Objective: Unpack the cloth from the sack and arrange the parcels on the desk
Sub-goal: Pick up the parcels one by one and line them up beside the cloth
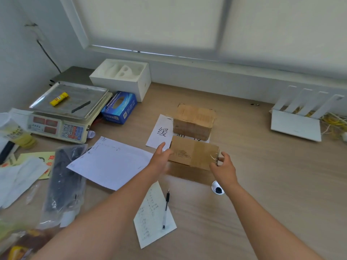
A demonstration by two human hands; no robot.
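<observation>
L hand (pixel 161 158), R hand (pixel 223 166) hold near parcel (pixel 193 153).

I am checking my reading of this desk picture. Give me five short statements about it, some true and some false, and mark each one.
1. Both hands, left hand and right hand, touch the near parcel, one at each end. True.
2. The pen lies on the far parcel. False: it lies on a written sheet on the desk, close to the person.
3. A yellow thing lies on the scale tray. True.
4. The tissue box is red. False: it is blue.
5. The router stands left of the parcels. False: it stands to their right, by the wall.
</observation>
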